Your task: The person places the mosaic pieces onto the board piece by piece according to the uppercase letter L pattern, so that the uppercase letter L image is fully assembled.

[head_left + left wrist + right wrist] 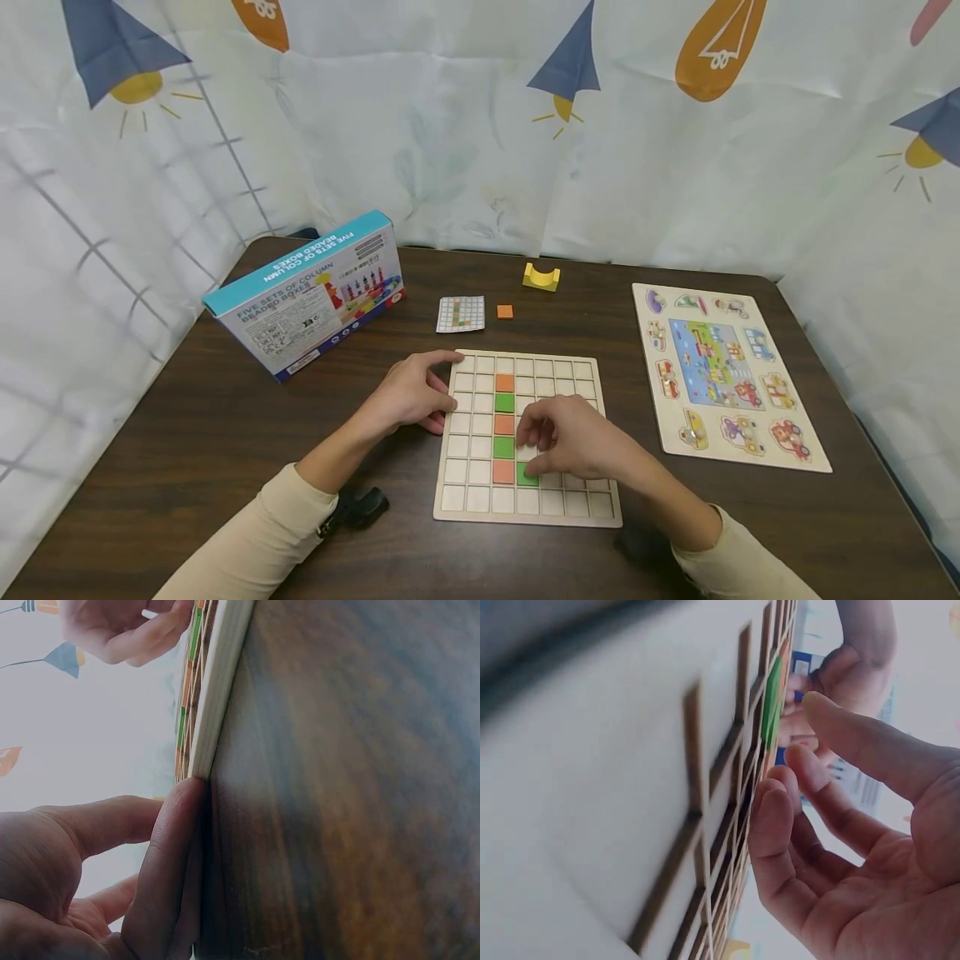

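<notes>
A square wooden grid board (455, 472) lies on the table between both hands. Orange and green square tiles alternate down its third column, and a further green tile (528, 476) sits beside the lowest orange tile (503, 472). My left hand (405, 393) touches the board's left side, index finger reaching to the far corner; in the left wrist view its fingers (176, 832) press against the wooden edge. Over the board, my right hand (573, 433) has its thumb tip at that green tile. The right wrist view shows a gap between thumb and loosely bent fingers (772, 825), with nothing held.
Behind the board lie a pattern card (461, 314), a loose orange tile (505, 312) and a yellow curved block (541, 277). A blue-topped cardboard box (315, 304) stands at the back left. A picture puzzle board (652, 400) lies to the right.
</notes>
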{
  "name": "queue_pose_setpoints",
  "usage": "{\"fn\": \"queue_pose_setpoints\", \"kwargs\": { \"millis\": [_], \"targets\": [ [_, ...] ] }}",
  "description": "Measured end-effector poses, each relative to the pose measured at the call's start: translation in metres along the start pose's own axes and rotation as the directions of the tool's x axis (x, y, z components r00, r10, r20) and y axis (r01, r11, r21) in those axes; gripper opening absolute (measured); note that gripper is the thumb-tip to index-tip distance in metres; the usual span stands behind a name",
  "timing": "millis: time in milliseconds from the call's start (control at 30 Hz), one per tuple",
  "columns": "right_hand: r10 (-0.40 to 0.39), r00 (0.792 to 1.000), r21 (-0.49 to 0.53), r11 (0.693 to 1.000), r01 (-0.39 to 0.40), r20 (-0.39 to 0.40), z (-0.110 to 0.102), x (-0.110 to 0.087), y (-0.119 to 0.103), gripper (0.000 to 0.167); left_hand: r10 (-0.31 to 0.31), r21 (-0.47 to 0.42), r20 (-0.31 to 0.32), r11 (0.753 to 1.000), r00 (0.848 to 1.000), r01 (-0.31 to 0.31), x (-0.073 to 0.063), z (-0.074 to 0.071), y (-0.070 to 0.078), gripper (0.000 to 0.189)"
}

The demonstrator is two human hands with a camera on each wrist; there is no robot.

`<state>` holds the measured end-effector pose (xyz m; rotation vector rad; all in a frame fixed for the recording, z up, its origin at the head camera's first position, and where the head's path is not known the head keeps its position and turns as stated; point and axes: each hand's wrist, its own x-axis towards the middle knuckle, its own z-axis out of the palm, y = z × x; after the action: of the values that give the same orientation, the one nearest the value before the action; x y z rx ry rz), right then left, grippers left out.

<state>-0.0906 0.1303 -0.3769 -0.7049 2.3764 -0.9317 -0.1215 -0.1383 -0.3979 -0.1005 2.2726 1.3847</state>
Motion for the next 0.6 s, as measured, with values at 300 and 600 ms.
{"fn": "queue_pose_setpoints", "kwargs": {
  "millis": [300, 600],
  "targets": [
    [-0.01, 0.998, 0.032, 0.999, 0.012, -0.054, -0.021, 0.014, 0.008, 0.024, -0.005, -0.005, -0.007, 1.0, 1.0, 0.005, 0.0, 0.001, 0.0, 0.07],
    [0.007, 0.979, 0.053, 0.999, 0.004, -0.205, -0.045, 0.039, 0.018, 0.031, -0.011, 0.01, -0.02, 1.0, 1.0, 0.011, 0.0, 0.002, 0.0, 0.071]
  ]
}}
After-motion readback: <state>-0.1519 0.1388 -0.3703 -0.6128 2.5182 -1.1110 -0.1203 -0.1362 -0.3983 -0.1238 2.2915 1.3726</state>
